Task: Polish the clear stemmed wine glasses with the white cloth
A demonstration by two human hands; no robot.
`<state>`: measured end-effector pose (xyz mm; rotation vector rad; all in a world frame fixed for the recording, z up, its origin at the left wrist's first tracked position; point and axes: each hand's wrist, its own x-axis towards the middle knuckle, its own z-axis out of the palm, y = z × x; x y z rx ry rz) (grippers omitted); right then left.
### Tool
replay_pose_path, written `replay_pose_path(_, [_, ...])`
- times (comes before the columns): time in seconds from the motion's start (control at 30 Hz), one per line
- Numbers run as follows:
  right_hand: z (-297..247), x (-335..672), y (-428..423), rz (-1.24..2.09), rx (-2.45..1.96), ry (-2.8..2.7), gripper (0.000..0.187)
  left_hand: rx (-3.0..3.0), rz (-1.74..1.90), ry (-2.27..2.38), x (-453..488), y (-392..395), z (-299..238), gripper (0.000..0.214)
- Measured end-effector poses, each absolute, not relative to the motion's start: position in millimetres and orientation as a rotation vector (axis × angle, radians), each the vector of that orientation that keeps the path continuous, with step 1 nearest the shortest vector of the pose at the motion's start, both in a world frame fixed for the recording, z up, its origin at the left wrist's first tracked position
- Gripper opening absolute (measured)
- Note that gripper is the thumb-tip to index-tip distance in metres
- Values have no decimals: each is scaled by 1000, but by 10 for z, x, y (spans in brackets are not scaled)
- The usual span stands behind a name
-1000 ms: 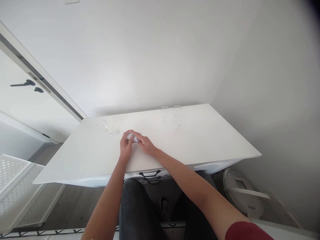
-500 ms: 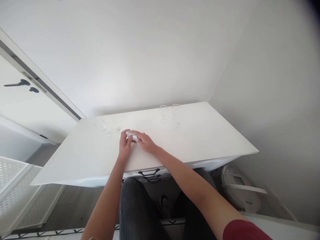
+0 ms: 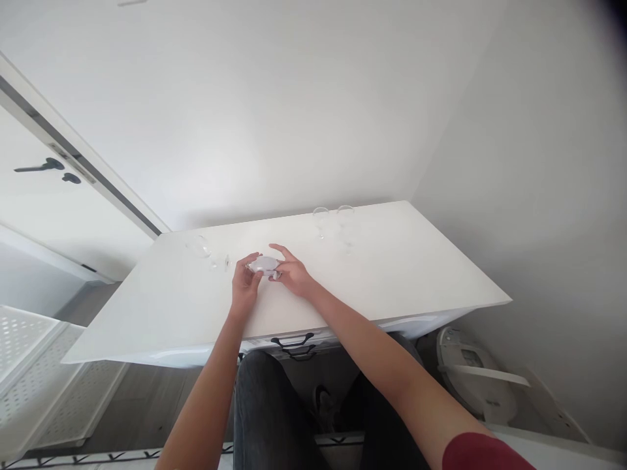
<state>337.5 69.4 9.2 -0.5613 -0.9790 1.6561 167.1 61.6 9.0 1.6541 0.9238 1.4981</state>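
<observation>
Both hands hold a clear glass just above a white table.

The left hand (image 3: 245,282) pinches the near end of the glass (image 3: 264,264) with thumb and fingers; the right hand (image 3: 292,273) grips its other side, the forefinger lifted free. The glass lies sideways between them, near the middle of the table (image 3: 392,274). Another glass (image 3: 200,247) lies tipped over to the left, and two wine glasses (image 3: 333,222) stand upright near the wall.

No text, label, brand or number is readable on anything here.
</observation>
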Motion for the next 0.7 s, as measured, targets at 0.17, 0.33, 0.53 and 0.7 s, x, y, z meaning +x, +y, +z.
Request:
replay_pose_path(0.17, [114, 3417, 650, 1420, -653, -1039, 82, 1590, 1390, 980, 1688, 588, 113, 43])
replay_pose_path(0.33, [165, 3450, 620, 1557, -568, -1034, 83, 1650, 1426, 1050, 1647, 617, 63, 41])
replay_pose_path(0.53, [187, 3494, 674, 1642, -427, -889, 74, 1646, 1332, 906, 1704, 577, 99, 49])
replay_pose_path(0.7, [90, 3535, 804, 1338, -580, -680, 60, 1532, 1434, 871, 1679, 583, 123, 43])
